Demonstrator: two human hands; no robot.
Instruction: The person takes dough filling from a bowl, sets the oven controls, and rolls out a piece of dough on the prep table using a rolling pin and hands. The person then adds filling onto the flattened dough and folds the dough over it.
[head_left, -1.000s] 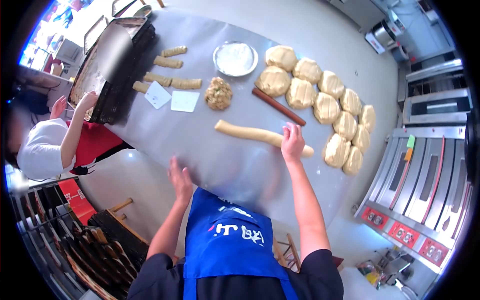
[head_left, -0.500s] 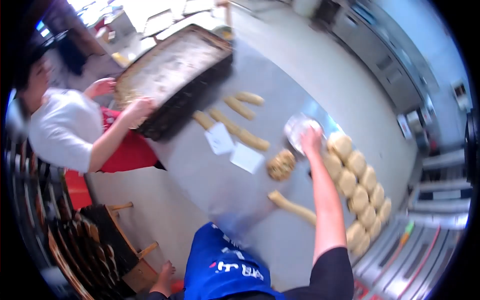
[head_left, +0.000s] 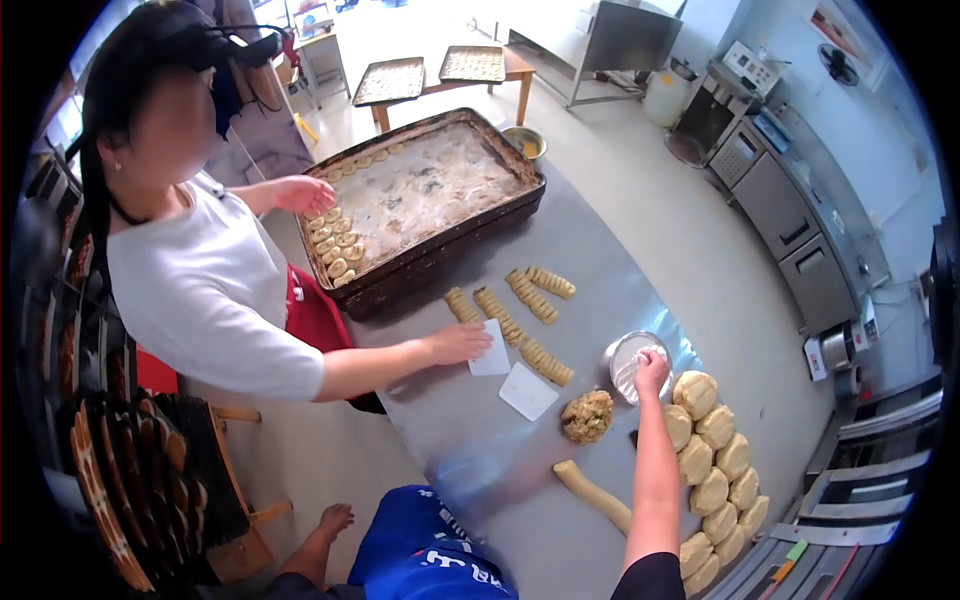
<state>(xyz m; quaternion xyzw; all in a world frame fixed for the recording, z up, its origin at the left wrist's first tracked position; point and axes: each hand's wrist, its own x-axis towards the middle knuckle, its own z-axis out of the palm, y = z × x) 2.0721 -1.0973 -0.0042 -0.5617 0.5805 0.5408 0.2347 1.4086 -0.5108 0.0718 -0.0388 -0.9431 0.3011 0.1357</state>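
My right hand (head_left: 652,374) is at a round metal bowl (head_left: 624,386) of white flour, its fingers drawn together at the powder. My left hand (head_left: 336,519) hangs low beside my blue apron (head_left: 420,550), away from the table, fingers loosely apart and holding nothing. Just left of the bowl sits a lump of crumbly filling (head_left: 587,416). Nearer me lies a smooth dough roll (head_left: 592,494), partly hidden by my right forearm. Several round dough pieces (head_left: 711,491) are stacked in rows to the right of that arm.
A co-worker's hand (head_left: 460,344) rests by a white scraper (head_left: 490,352); another scraper (head_left: 528,391) lies beside it. Sliced dough rolls (head_left: 500,316) lie nearby. A large dark baking tray (head_left: 440,262) holds small slices along its left side. A wooden stool (head_left: 235,455) stands left.
My view has shifted and sharpened. My right hand stays at the flour bowl. One of the co-worker's hands has moved from the tray to a white scraper.
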